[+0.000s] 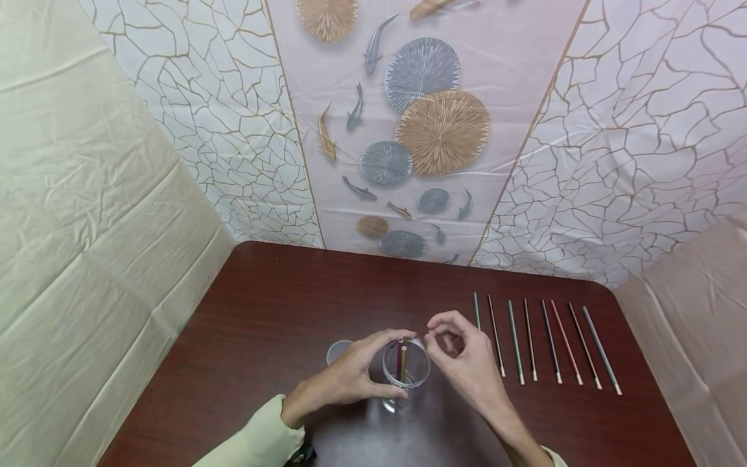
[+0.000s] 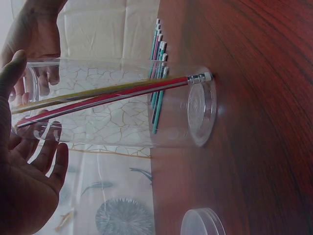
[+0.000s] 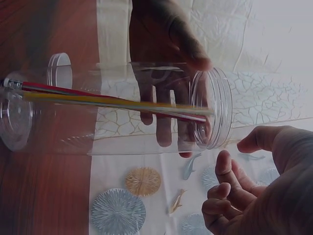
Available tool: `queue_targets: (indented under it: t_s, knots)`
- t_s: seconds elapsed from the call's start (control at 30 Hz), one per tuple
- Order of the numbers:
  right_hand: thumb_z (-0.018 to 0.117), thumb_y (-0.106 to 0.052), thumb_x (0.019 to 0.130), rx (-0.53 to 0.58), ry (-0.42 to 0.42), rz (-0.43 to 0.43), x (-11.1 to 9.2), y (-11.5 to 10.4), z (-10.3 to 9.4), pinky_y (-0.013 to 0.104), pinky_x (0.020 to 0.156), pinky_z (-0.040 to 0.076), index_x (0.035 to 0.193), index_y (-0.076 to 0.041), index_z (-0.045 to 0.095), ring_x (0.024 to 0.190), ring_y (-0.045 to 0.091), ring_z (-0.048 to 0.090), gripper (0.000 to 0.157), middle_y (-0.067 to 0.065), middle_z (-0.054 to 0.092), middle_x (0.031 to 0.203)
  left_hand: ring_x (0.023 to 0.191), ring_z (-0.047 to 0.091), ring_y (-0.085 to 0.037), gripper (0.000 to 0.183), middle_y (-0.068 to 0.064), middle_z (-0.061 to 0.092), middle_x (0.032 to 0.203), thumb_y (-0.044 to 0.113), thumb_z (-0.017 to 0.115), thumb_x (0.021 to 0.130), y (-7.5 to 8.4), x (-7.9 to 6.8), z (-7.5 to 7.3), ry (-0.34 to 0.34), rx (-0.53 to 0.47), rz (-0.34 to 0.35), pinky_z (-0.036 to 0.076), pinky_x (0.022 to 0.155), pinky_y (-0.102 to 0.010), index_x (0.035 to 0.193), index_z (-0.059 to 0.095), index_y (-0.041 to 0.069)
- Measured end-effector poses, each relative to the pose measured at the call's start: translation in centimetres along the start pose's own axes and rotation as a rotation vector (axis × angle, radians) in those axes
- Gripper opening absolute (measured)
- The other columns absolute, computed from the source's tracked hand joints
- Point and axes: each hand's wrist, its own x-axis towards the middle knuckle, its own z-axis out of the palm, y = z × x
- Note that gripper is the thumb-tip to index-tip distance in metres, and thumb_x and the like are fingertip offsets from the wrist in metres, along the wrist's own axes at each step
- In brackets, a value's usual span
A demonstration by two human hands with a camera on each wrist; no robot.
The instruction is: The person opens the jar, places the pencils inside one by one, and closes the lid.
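A clear plastic jar [image 1: 415, 384] stands upright on the table, its round mouth facing up. Inside lean a red pencil [image 2: 105, 99] and a yellow pencil [image 3: 122, 102]; the red one's white eraser is at the jar's base. My left hand [image 1: 362, 370] grips the jar near the rim, thumb on the near side and fingers around the far side. Just right of the rim hovers my right hand [image 1: 463, 357], its fingers loosely bent with nothing between them. A clear round lid [image 1: 337, 351] lies on the table, partly behind my left hand.
Several pencils lie side by side at the right of the dark red-brown table [image 1: 280, 292], among them a red pencil [image 1: 566, 340] and a blue pencil [image 1: 602, 350]. Their white eraser ends point toward me. Patterned cloth [image 1: 251, 130] hangs behind the table.
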Motion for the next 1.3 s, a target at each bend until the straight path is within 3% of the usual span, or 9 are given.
queue_targets:
  t_s: [0.57,0.73,1.07,1.3]
  knots:
    - [0.077,0.009,0.087,0.007,0.062,-0.04,0.5,0.3,-1.3,0.02,0.057,0.044,0.1,-0.015,0.071,0.066,0.009,0.051,0.027,-0.003,0.064,0.078,0.135,0.059,-0.017,0.09,-0.001,0.059,0.15,0.026,0.095,0.082,0.1,0.1,0.0,0.003,-0.012,0.026,0.048,0.112,-0.037,0.157,0.046,0.013]
    - [0.076,0.01,0.087,-0.01,0.096,0.008,1.0,0.9,-2.4,0.018,0.056,0.042,0.1,-0.012,0.072,0.065,0.008,0.05,0.026,-0.001,0.062,0.076,0.136,0.058,-0.017,0.089,-0.002,0.059,0.151,0.025,0.095,0.082,0.2,0.2,0.0,0.004,-0.016,0.04,0.048,0.113,-0.037,0.156,0.047,0.009]
    - [0.077,0.002,0.09,-0.109,0.165,0.127,2.5,4.2,-4.4,0.019,0.059,0.04,0.104,-0.009,0.074,0.067,0.008,0.05,0.018,0.0,0.065,0.078,0.136,0.058,-0.016,0.09,0.0,0.059,0.15,0.027,0.095,0.083,0.1,0.1,0.0,0.002,-0.015,0.031,0.047,0.113,-0.038,0.158,0.045,0.016]
    - [0.075,-0.006,0.091,-0.256,0.19,0.24,3.7,7.1,-5.1,0.024,0.067,0.039,0.11,-0.01,0.076,0.07,0.009,0.052,0.019,0.002,0.067,0.079,0.135,0.059,-0.018,0.091,0.0,0.059,0.15,0.026,0.095,0.082,0.1,0.1,0.0,0.004,-0.01,0.043,0.048,0.113,-0.038,0.157,0.045,0.015]
